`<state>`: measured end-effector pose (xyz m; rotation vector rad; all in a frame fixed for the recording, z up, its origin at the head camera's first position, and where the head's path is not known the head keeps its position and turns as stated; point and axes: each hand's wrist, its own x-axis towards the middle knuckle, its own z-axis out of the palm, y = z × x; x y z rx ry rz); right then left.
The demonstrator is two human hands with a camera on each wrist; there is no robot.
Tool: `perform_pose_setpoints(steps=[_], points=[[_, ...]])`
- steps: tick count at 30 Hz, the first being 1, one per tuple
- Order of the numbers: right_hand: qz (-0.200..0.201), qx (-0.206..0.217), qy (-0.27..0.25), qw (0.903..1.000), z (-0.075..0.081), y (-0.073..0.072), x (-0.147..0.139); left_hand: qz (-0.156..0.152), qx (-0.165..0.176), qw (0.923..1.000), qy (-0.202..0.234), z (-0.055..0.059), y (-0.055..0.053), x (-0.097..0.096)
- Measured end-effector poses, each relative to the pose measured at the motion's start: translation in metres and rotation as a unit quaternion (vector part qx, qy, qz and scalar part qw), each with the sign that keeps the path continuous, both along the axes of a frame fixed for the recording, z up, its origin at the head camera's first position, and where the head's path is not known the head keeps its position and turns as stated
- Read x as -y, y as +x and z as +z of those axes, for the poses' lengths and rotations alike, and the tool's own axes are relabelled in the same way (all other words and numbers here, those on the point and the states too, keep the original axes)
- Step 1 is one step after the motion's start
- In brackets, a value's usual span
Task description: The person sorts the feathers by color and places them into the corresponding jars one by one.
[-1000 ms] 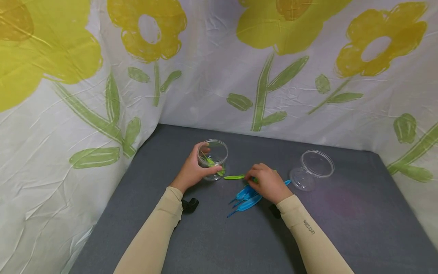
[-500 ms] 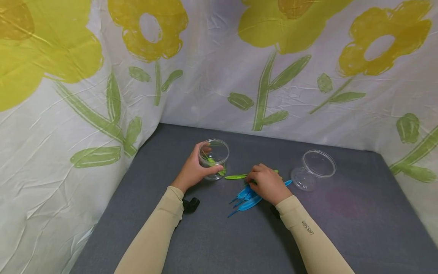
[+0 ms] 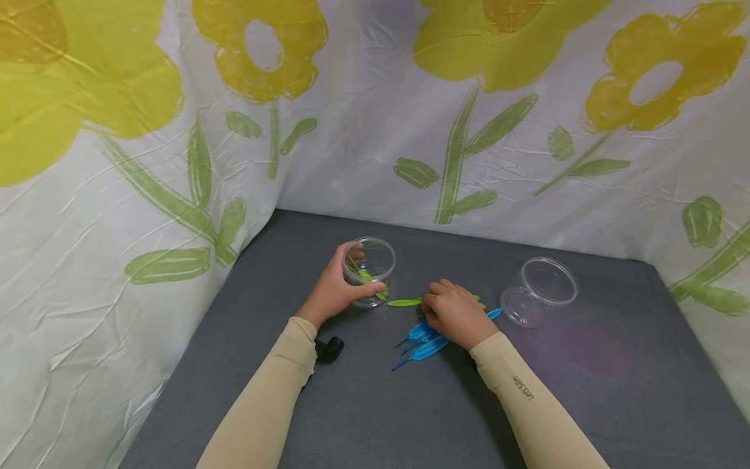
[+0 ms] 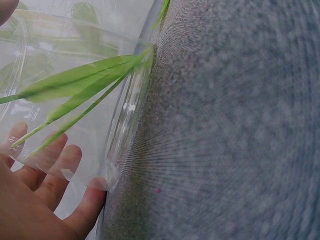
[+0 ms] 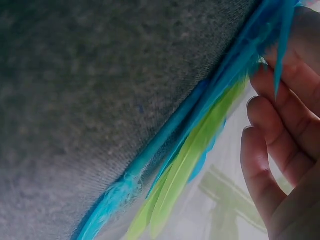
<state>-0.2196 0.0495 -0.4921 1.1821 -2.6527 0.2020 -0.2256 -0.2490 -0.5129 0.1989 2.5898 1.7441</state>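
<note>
Left hand (image 3: 334, 286): wrapped round a clear plastic jar (image 3: 379, 260), thumb on the near side, fingertips showing past the far side. Jar is upright, mouth up, base on the grey table (image 3: 375, 417). Green feathers (image 4: 85, 82) inside it, standing at a slant: in the left wrist view, three thin stems up toward the rim, the other ends converging low by the base.

Right hand (image 3: 459, 314): bent fingers down at the loose feathers, to the right of the jar. Right wrist view has the fingertips against the blue bunch; can't tell if anything is pinched, contact point is hidden.

Orientation of the loose stuff: one green feather (image 3: 404, 303) lies flat between jar and right hand, long axis close to straight left-right, left end aimed at the jar, right end running under my hand. Blue feathers (image 3: 430, 347) sit nearer me, long axis diagonal, thin stems pointing left and toward me, broad parts heading right and away under the hand. A blue tip pokes out past the hand toward a second clear jar (image 3: 549, 281), which appears upright. More green feathers (image 5: 187, 150) lie roughly parallel with the blue ones in the right wrist view.

Behind it all: white cloth (image 3: 351, 163) with yellow flowers.
</note>
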Motion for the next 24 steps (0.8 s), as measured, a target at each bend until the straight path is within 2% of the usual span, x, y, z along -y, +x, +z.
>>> perform_pose_setpoints(steps=[13, 24], points=[[0.006, -0.004, 0.023, 0.9997, 0.0024, -0.0039, 0.0050, -0.001, 0.001, 1.0000, 0.000, 0.0019, 0.0006, 0.0008], [0.013, -0.019, -0.011, 0.9997, 0.0099, -0.0053, 0.0033, 0.000, 0.000, 1.0000, 0.006, 0.0011, 0.0002, 0.0006]])
